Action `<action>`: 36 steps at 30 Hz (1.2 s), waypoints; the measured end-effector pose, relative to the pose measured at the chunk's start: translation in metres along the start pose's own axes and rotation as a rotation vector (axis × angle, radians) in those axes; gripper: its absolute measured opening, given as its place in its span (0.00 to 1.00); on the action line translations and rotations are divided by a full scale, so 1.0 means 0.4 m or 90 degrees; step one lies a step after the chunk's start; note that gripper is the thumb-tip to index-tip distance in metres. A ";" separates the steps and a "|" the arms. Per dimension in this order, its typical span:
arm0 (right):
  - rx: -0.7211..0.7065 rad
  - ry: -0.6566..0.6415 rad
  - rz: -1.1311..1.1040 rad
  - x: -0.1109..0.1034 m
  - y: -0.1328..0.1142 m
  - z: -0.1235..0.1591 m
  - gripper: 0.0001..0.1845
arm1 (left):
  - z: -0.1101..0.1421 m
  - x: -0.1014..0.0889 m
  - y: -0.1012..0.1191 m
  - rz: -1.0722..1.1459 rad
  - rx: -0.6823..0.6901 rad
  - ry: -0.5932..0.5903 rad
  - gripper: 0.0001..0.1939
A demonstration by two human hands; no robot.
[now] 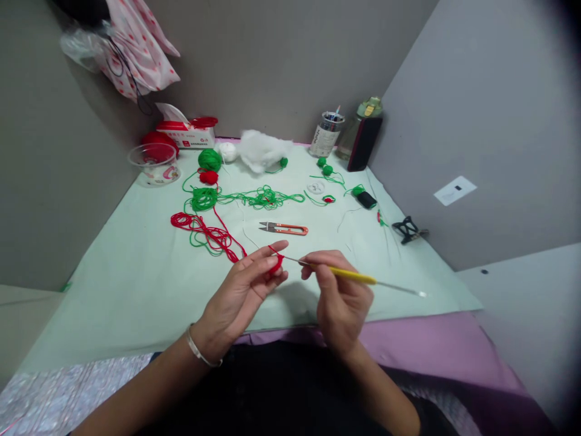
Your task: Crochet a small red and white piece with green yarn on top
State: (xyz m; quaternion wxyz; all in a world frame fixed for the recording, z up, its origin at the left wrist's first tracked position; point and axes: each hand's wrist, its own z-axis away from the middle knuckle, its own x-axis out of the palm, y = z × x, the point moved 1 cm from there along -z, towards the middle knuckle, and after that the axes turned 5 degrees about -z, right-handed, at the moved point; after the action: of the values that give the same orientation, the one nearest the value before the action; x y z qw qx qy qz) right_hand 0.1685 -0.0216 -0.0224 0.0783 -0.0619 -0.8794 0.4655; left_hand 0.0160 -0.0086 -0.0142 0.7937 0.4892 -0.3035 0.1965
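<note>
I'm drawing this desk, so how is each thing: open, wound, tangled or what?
Left hand: pinching small red yarn piece
Right hand: closed around yellow-handled metal hook
Orange-handled metal snips: flat, blades apart
Round green yarn ball: wound
Red yarn strands: loose, looped
Green yarn strands: loose, tangled
Clear round plastic tub: upright, open
Red-and-white tissue box: tissue poking out
Fluffy white stuffing: loosely heaped
Tall green-lidded bottle: upright, lid on

Left hand point(247, 287) and right hand point(342, 300): closely spaced, not touching.
Left forearm point(145, 387) and right forearm point(384, 387) converge. Left thumb pinches against fingers, palm inward; right thumb and fingers curl in a pen-style grip.
</note>
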 end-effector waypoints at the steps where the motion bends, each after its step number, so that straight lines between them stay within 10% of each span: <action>1: 0.044 0.018 -0.052 -0.002 -0.004 -0.007 0.11 | 0.000 0.000 0.003 -0.016 0.013 0.011 0.15; 4: 0.100 -0.007 -0.113 -0.001 -0.004 -0.015 0.10 | 0.003 0.007 0.000 -0.094 0.090 0.032 0.17; 11: -0.192 -0.068 0.172 0.019 0.012 0.020 0.21 | 0.010 0.012 -0.021 -0.085 0.082 -0.004 0.27; 21: 0.194 -0.071 -0.197 -0.001 0.010 -0.029 0.12 | 0.015 0.009 0.016 -0.088 0.007 -0.057 0.25; 31: -0.263 -0.185 0.237 -0.005 -0.002 0.022 0.21 | 0.025 0.014 -0.002 -0.064 0.035 -0.007 0.30; 36: -0.120 -0.104 0.091 -0.016 0.005 0.006 0.15 | 0.018 0.009 -0.002 -0.003 -0.041 -0.030 0.20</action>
State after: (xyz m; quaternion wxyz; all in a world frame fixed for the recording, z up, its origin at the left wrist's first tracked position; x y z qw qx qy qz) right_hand 0.1742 -0.0237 -0.0260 -0.0335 -0.0934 -0.9160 0.3886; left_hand 0.0171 -0.0156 -0.0100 0.8020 0.4688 -0.3269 0.1733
